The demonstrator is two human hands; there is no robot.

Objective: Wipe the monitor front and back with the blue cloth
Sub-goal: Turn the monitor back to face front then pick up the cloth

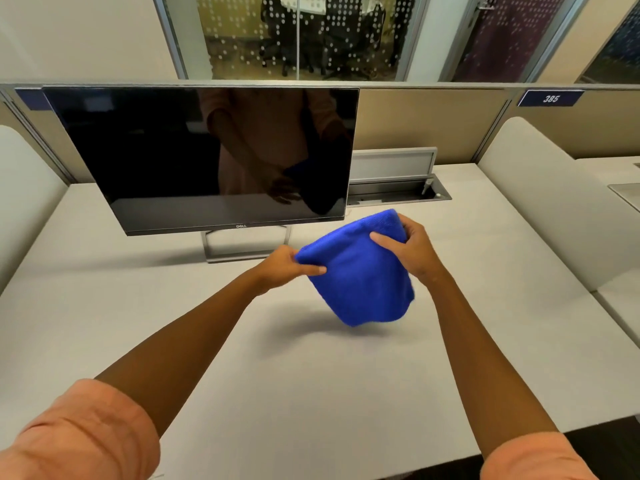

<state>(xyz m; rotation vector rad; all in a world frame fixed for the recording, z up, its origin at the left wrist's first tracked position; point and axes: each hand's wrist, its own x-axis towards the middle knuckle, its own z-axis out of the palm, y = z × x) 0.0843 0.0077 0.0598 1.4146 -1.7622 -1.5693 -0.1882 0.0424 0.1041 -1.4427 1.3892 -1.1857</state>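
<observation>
A black flat monitor [207,157] stands on a grey frame stand [242,247] at the back left of the white desk [311,375], its dark screen facing me. In front of its lower right corner I hold a blue cloth [360,282] above the desk with both hands. My left hand [287,266] pinches the cloth's left edge. My right hand [412,251] grips its upper right part, thumb on the front. The cloth hangs folded below my hands, clear of the desk. The monitor's back is hidden.
An open cable hatch with a raised grey lid [393,168] sits right behind the monitor's right side. Beige partition panels [433,123] close off the desk's back, and rounded white dividers [540,188] flank both sides. A label reading 385 [550,98] hangs on the right partition.
</observation>
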